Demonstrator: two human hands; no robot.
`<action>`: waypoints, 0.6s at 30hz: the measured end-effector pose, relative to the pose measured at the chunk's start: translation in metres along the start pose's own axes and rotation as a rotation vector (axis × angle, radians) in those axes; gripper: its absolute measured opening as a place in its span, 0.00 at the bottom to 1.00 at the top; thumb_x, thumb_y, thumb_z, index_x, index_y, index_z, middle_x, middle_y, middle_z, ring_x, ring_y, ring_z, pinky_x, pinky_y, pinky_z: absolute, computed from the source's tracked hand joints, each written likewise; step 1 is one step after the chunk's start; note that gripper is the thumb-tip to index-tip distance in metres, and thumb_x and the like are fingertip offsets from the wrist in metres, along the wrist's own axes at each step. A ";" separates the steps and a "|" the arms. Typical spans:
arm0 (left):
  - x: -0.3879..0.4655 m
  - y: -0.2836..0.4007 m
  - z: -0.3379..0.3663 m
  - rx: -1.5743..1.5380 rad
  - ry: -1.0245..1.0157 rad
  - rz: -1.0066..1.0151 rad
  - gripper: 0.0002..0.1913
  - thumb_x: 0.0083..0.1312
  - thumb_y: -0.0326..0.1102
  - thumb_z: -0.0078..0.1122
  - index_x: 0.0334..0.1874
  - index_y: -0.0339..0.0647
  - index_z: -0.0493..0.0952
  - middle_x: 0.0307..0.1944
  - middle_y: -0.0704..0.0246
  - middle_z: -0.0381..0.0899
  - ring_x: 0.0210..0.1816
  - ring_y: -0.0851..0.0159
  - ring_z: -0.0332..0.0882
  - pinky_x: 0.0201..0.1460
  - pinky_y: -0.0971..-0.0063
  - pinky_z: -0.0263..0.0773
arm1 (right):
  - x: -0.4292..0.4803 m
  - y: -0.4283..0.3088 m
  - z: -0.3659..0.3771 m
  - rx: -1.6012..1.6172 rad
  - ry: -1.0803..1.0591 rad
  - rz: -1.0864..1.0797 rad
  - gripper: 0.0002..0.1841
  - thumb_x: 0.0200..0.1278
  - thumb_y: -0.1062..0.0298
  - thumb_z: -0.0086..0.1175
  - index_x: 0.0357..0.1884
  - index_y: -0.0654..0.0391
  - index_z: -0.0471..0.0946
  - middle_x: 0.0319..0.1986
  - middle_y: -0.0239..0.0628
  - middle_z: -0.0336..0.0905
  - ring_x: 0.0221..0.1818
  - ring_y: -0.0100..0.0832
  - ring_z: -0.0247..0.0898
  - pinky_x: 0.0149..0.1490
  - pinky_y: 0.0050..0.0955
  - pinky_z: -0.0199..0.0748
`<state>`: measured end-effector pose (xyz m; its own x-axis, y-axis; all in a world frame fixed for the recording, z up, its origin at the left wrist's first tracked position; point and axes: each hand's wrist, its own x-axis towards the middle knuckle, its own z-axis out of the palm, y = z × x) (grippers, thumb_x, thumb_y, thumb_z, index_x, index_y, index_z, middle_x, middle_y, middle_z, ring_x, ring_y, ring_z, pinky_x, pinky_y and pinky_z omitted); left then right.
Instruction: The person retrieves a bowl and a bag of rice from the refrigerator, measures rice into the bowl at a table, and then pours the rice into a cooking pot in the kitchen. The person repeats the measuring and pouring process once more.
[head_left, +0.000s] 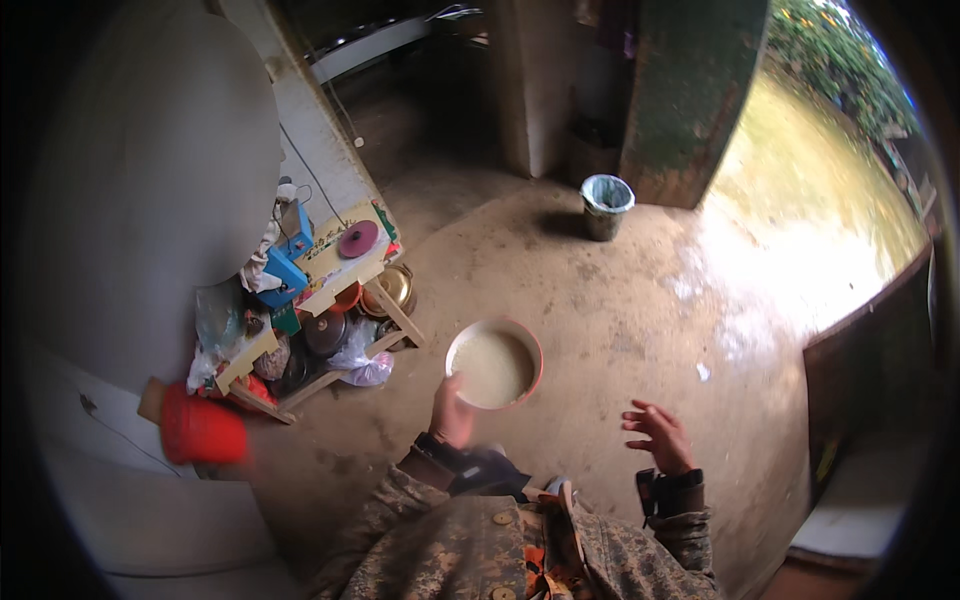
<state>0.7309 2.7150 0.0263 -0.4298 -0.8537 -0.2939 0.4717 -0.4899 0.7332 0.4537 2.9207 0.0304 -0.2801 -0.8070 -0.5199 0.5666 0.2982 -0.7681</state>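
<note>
My left hand (452, 416) grips the near left rim of a round bowl (538, 360), its thumb over the edge. The bowl is pale inside with a reddish outer rim, and it is held out over the floor in front of me. Inside it lies a pale, cloudy content (493, 367); whether it is grain in water or only liquid, I cannot tell. Off to the right, my right hand (660, 439) hangs in the air with its fingers apart and nothing in them.
A wooden rack (394, 311) at left carries blue boxes (283, 276) and a purple lid (358, 239), with pots and bags beneath. Near it stands a red bucket (201, 424). A lined bin (606, 208) stands ahead by a dark green door (690, 97); daylight enters from the right.
</note>
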 end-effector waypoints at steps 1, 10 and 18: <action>0.018 0.004 0.001 0.003 0.005 0.003 0.28 0.62 0.46 0.52 0.61 0.37 0.63 0.56 0.64 0.69 0.58 0.62 0.68 0.60 0.61 0.65 | 0.026 -0.012 0.016 -0.029 -0.055 0.023 0.20 0.68 0.60 0.45 0.57 0.62 0.68 0.44 0.41 0.76 0.45 0.31 0.74 0.43 0.33 0.78; 0.219 0.076 -0.014 0.211 -0.129 0.027 0.28 0.61 0.43 0.52 0.62 0.36 0.63 0.54 0.66 0.71 0.56 0.68 0.68 0.60 0.71 0.62 | 0.245 -0.131 0.184 -0.333 -0.385 -0.083 0.28 0.68 0.50 0.43 0.61 0.62 0.63 0.50 0.41 0.71 0.48 0.33 0.71 0.46 0.32 0.76; 0.407 0.177 0.030 0.340 -0.314 -0.054 0.31 0.62 0.45 0.50 0.65 0.36 0.60 0.61 0.64 0.66 0.61 0.66 0.64 0.65 0.70 0.57 | 0.424 -0.234 0.250 -0.466 -0.418 -0.031 0.37 0.65 0.36 0.37 0.66 0.56 0.57 0.52 0.39 0.70 0.41 0.30 0.73 0.37 0.28 0.76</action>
<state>0.6168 2.2862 0.0549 -0.6835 -0.7085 -0.1755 0.1857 -0.4014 0.8969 0.3957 2.3814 0.0833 0.0894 -0.9220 -0.3767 0.1391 0.3861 -0.9119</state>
